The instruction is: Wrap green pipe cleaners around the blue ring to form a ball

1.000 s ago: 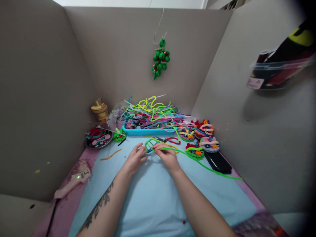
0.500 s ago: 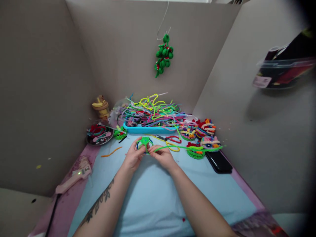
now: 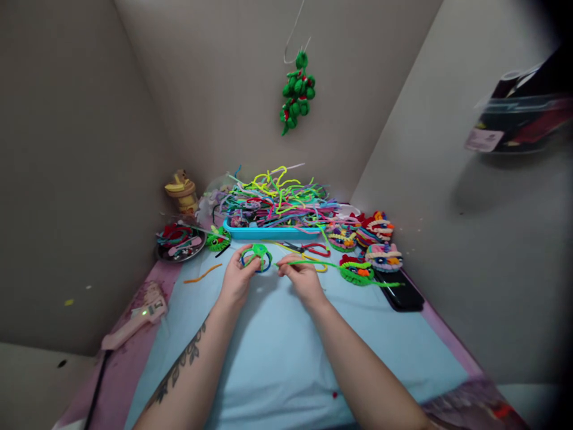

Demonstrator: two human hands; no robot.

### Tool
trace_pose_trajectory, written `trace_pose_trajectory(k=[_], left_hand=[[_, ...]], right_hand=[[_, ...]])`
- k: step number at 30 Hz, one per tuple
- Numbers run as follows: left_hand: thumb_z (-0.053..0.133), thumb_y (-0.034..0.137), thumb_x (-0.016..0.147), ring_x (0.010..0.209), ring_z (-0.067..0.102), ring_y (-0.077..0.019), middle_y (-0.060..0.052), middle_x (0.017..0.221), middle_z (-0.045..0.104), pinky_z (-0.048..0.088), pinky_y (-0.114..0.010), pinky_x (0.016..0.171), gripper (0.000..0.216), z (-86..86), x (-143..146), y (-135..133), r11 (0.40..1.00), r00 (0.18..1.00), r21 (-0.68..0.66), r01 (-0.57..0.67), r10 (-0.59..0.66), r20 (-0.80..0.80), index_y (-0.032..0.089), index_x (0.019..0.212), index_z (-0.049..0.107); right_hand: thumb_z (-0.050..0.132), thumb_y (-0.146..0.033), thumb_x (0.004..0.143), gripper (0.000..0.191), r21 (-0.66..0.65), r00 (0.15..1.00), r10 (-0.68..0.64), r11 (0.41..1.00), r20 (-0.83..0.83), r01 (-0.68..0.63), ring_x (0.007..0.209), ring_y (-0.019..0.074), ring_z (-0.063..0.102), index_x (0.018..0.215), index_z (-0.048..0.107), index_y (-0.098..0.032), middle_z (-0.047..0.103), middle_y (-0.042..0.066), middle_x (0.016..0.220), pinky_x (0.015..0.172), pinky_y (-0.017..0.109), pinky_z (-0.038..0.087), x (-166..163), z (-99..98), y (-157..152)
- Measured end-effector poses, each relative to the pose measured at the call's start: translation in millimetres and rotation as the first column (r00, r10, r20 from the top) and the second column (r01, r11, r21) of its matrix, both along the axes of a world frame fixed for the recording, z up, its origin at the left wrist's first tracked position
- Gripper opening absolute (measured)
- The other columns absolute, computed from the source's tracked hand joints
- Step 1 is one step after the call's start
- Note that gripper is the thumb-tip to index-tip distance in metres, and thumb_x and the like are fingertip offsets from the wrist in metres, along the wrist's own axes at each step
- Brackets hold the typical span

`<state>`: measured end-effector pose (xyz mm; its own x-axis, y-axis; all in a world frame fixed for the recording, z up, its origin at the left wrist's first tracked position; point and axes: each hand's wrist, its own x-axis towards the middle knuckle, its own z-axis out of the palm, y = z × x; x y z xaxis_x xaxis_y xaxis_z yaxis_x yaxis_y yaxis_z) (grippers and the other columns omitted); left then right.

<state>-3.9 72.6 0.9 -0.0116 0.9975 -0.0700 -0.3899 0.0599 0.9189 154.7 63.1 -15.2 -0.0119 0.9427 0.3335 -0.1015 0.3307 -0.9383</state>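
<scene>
My left hand is closed on a small ring wrapped in green and blue pipe cleaner, held just above the light blue mat. My right hand pinches a long green pipe cleaner that runs from the ring out to the right, past the round craft pieces. Both hands sit close together at the middle of the mat, in front of the blue tray.
A blue tray heaped with coloured pipe cleaners stands behind the hands. Red scissors, round finished craft pieces and a black phone lie right. A dish of scraps and a pink glue gun lie left. Grey walls enclose the desk.
The green pipe cleaner was flat on the mat; it has been wound into a ring now lifted in my left hand. The long tail swung up and shortened to the right.
</scene>
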Motion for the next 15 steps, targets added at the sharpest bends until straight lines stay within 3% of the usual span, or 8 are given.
trace_pose_trajectory(k=[4,7,11,15], left_hand=[[0.075,0.025,0.058,0.073,0.061,-0.0131,-0.002,0.087,0.063,0.046,-0.026,0.07,0.05,-5.1,3.2,-0.5,0.998,0.998,0.034,0.054,-0.054,0.014,0.018,0.102,0.051],[0.074,0.025,0.059,0.075,0.061,-0.0138,-0.003,0.088,0.063,0.046,-0.027,0.071,0.043,-8.9,6.3,-1.5,0.996,0.998,0.055,0.064,-0.064,0.0,0.018,0.096,0.052],[0.075,0.026,0.058,0.079,0.061,-0.0149,-0.003,0.09,0.063,0.046,-0.028,0.072,0.041,-10.7,9.6,-2.7,0.994,0.996,0.07,0.084,-0.081,-0.044,0.018,0.092,0.054],[0.076,0.026,0.057,0.079,0.06,-0.0152,-0.004,0.09,0.062,0.047,-0.026,0.068,0.042,-12.8,11.0,-2.6,0.99,0.991,0.067,0.126,-0.122,-0.055,0.017,0.092,0.055]], right_hand=[[0.061,-0.033,0.074,0.014,-0.096,0.996,-0.005,0.995,-0.094,-0.004,0.063,0.014,0.059,0.078,0.066,-0.021,0.061,0.001,0.071,0.062,0.028,0.048,-2.9,3.0,-1.9],[0.062,-0.032,0.072,0.014,-0.158,0.993,-0.102,0.983,-0.056,0.092,0.06,0.0141,0.058,0.079,0.065,-0.02,0.061,0.0,0.064,0.061,0.028,0.047,-7.3,3.0,-3.0],[0.062,-0.028,0.07,0.012,-0.158,0.975,-0.22,0.964,-0.024,0.213,0.059,0.0132,0.056,0.079,0.062,-0.02,0.06,-0.001,0.065,0.058,0.026,0.046,-12.1,1.8,-4.1],[0.064,-0.028,0.069,0.014,-0.169,0.97,-0.225,0.963,-0.086,0.209,0.058,0.013,0.056,0.078,0.059,-0.019,0.058,-0.001,0.063,0.055,0.025,0.045,-14.7,1.7,-5.4]])
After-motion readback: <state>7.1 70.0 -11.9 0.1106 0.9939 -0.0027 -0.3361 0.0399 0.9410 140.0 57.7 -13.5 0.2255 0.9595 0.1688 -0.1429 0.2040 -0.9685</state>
